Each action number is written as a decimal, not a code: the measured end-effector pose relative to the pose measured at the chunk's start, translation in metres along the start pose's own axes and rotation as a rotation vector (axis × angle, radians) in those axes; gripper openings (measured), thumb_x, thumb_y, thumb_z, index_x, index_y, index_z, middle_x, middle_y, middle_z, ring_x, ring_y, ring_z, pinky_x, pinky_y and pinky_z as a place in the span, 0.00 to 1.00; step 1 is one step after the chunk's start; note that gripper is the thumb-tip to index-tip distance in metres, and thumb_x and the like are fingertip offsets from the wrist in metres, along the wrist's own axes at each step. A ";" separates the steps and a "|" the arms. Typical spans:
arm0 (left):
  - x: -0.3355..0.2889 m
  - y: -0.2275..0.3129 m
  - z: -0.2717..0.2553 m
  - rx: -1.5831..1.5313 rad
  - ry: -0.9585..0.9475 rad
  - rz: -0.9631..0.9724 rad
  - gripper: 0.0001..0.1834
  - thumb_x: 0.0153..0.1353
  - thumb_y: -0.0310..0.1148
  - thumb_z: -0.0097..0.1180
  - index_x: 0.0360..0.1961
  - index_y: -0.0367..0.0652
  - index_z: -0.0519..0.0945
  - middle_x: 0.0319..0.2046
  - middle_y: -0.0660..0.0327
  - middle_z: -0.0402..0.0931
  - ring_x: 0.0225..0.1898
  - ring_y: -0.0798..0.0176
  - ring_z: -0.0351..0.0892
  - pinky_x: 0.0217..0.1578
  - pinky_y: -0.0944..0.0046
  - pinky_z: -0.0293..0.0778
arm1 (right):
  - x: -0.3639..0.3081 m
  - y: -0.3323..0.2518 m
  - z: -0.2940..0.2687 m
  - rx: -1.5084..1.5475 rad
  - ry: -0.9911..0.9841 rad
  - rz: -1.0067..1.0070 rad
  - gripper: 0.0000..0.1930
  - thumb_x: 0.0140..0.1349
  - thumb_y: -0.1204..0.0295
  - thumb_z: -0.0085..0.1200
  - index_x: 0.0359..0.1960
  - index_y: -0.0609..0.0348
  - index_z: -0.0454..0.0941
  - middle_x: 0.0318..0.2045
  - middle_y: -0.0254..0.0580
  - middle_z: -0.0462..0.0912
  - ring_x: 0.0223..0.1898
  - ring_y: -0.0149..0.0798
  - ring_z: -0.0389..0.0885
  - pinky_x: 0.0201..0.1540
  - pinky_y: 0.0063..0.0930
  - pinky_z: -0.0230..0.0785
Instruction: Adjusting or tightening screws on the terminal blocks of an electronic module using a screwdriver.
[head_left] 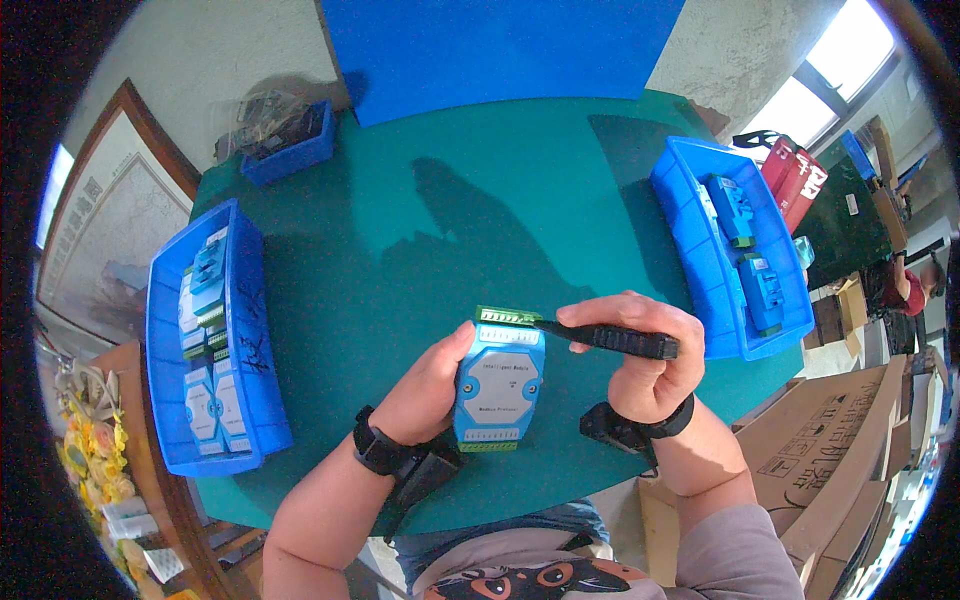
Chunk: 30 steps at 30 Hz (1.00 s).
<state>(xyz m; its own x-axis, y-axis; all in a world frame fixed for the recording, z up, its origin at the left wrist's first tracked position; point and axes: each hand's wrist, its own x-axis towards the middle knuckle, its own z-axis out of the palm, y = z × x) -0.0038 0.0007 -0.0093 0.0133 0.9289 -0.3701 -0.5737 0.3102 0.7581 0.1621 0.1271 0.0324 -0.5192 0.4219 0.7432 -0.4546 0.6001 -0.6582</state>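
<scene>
Blue module [498, 388], over the green table [400, 250], is clamped upright in our left hand [425, 390]; our right hand [645, 360], fist closed around a black screwdriver [610, 340], sets its tip against the green terminal strip [508, 317].

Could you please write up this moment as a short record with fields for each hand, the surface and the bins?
left hand: left hand grips a blue module by its side, above the table
right hand: right hand holds a black screwdriver, tip at the module's green terminal strip
surface: green table
left bin: blue bin with several similar modules
right bin: blue bin with two modules
far bin: small blue bin, contents unclear
</scene>
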 end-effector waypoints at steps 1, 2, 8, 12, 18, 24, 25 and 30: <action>0.000 0.000 0.000 -0.003 0.000 -0.006 0.36 0.66 0.60 0.30 0.56 0.38 0.70 0.49 0.51 0.76 0.46 0.51 0.79 0.47 0.51 0.76 | 0.000 0.001 0.000 -0.006 -0.004 0.005 0.17 0.68 0.60 0.45 0.46 0.62 0.69 0.39 0.56 0.82 0.36 0.46 0.83 0.37 0.34 0.75; 0.000 0.000 0.000 -0.006 -0.001 -0.013 0.36 0.66 0.60 0.30 0.56 0.38 0.70 0.49 0.51 0.76 0.46 0.51 0.79 0.46 0.51 0.76 | 0.000 0.001 -0.001 -0.012 -0.007 0.009 0.16 0.68 0.60 0.46 0.46 0.62 0.69 0.39 0.56 0.82 0.36 0.47 0.83 0.37 0.35 0.75; 0.000 0.001 0.002 0.004 0.007 0.001 0.37 0.65 0.61 0.30 0.55 0.39 0.70 0.49 0.52 0.76 0.46 0.51 0.80 0.47 0.52 0.75 | 0.002 0.001 -0.001 -0.012 -0.030 0.007 0.14 0.67 0.64 0.48 0.45 0.62 0.72 0.39 0.54 0.82 0.37 0.48 0.84 0.38 0.35 0.76; 0.000 0.000 0.000 0.005 0.009 0.006 0.37 0.65 0.61 0.30 0.55 0.38 0.70 0.48 0.52 0.76 0.46 0.51 0.80 0.47 0.52 0.75 | 0.004 0.001 -0.001 -0.039 -0.067 -0.028 0.14 0.67 0.63 0.46 0.46 0.62 0.69 0.38 0.57 0.82 0.34 0.46 0.83 0.35 0.33 0.75; -0.001 0.001 0.001 0.009 0.002 0.002 0.36 0.66 0.61 0.29 0.56 0.38 0.70 0.49 0.52 0.76 0.46 0.51 0.80 0.47 0.52 0.75 | 0.003 0.000 -0.001 -0.045 -0.049 0.007 0.12 0.66 0.67 0.48 0.43 0.63 0.74 0.39 0.52 0.83 0.35 0.45 0.84 0.37 0.32 0.76; 0.000 0.001 0.001 0.029 -0.003 0.004 0.36 0.67 0.59 0.28 0.57 0.38 0.69 0.51 0.52 0.75 0.47 0.52 0.79 0.48 0.53 0.75 | 0.004 -0.007 0.000 -0.035 -0.009 0.109 0.14 0.66 0.65 0.49 0.43 0.64 0.74 0.39 0.51 0.83 0.33 0.40 0.84 0.36 0.29 0.76; -0.001 0.001 0.001 0.043 -0.005 0.007 0.36 0.67 0.59 0.27 0.57 0.38 0.69 0.51 0.52 0.75 0.47 0.52 0.79 0.48 0.53 0.75 | 0.005 -0.009 0.000 -0.038 -0.006 0.118 0.14 0.66 0.65 0.48 0.43 0.64 0.74 0.39 0.51 0.83 0.33 0.39 0.84 0.35 0.28 0.76; -0.001 0.001 -0.001 0.099 -0.015 0.018 0.35 0.68 0.58 0.26 0.57 0.38 0.69 0.51 0.53 0.76 0.48 0.55 0.79 0.49 0.55 0.74 | 0.005 -0.012 0.001 -0.094 0.046 0.131 0.14 0.67 0.64 0.47 0.43 0.64 0.74 0.40 0.49 0.83 0.31 0.37 0.85 0.34 0.26 0.76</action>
<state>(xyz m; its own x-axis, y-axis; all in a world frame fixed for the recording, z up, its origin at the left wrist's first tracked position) -0.0054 0.0001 -0.0084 0.0167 0.9372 -0.3484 -0.4900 0.3114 0.8142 0.1645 0.1212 0.0440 -0.5349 0.5298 0.6582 -0.3145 0.5982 -0.7370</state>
